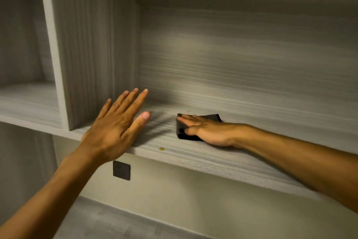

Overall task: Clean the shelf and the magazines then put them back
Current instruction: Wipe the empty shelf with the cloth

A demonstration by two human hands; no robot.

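A grey wood-grain shelf point(213, 153) runs across the view, its compartment bare. A folded dark cloth point(211, 117) lies flat on the shelf board. My right hand point(205, 129) presses down on the cloth with fingers stretched out towards the left. My left hand point(116, 124) hovers at the shelf's front edge beside the upright divider, fingers spread, holding nothing. A small yellowish spot point(161, 149) sits on the board near the front edge, between my two hands. No magazines are in view.
A vertical divider panel point(93, 54) walls off the compartment on the left; another open compartment point(25, 99) lies beyond it. A dark square wall plate point(121, 170) is fixed to the wall below the shelf. Grey floor shows at the bottom.
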